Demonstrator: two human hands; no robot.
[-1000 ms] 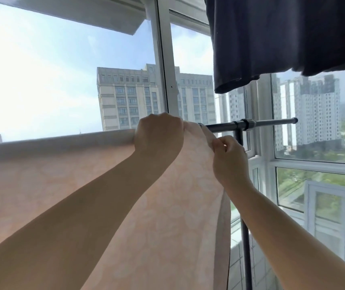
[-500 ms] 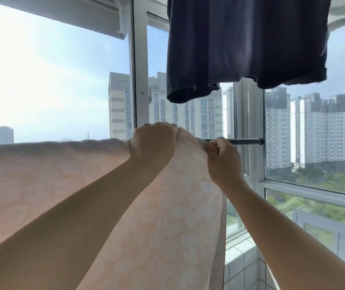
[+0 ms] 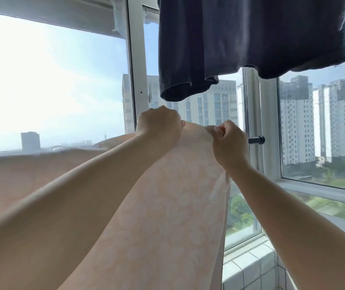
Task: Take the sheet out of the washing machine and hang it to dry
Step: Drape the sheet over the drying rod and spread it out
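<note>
A pale pink sheet [image 3: 167, 206] with a faint white pattern hangs over a dark horizontal rail, whose bare end [image 3: 256, 140] pokes out to the right. My left hand [image 3: 158, 124] grips the sheet's top fold with curled fingers. A little to the right, my right hand [image 3: 228, 141] pinches the sheet's upper right edge close to the rail end. Between the hands the cloth is lifted into a hump. The sheet covers most of the rail to the left.
A dark navy garment [image 3: 251, 38] hangs overhead, just above my hands. White window frames [image 3: 135, 70] stand right behind the rail. A white tiled ledge [image 3: 249, 264] runs below at the right. High-rise buildings show through the glass.
The view has tilted up and to the left, so the navy garment fills more of the top. Both hands keep hold of the sheet and have lifted its top edge into a hump.
</note>
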